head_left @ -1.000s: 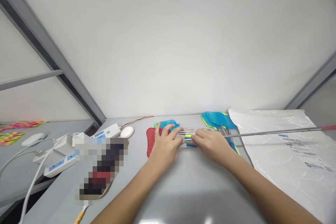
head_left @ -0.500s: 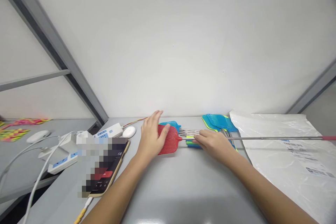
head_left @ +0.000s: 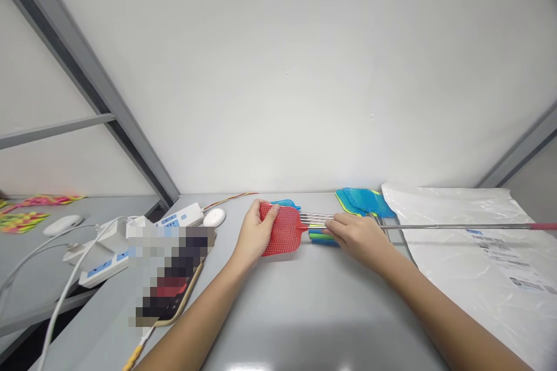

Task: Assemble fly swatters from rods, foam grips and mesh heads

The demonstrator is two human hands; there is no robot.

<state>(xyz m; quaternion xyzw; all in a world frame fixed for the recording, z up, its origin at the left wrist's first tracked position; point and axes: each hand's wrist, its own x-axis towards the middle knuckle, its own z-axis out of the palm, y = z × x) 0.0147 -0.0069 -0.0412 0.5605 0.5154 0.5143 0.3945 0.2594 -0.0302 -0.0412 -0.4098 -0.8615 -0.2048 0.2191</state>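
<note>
A red fly swatter (head_left: 285, 232) with a perforated head lies level over the grey table, its long metal rod stretching right to a red grip. My left hand (head_left: 256, 229) is closed on the left edge of the head, thumb on top. My right hand (head_left: 354, 235) is closed round the rod a short way right of the head. Behind and below are more fly swatters: a blue head (head_left: 287, 203), several metal rods, and green and blue handles (head_left: 322, 236) partly hidden by my right hand. Stacked blue and yellow-green heads (head_left: 365, 202) lie against the wall.
A white plastic mailing bag (head_left: 487, 266) covers the table's right side, under the rod. To the left are a phone (head_left: 187, 284), white power strips (head_left: 104, 269) with cables, and a round white device (head_left: 214, 218). A grey metal frame post (head_left: 130, 133) rises at the left.
My left hand's raised fingers have closed on the swatter head. The red head has shifted slightly right, nearer my right hand, which keeps hold of the rod.
</note>
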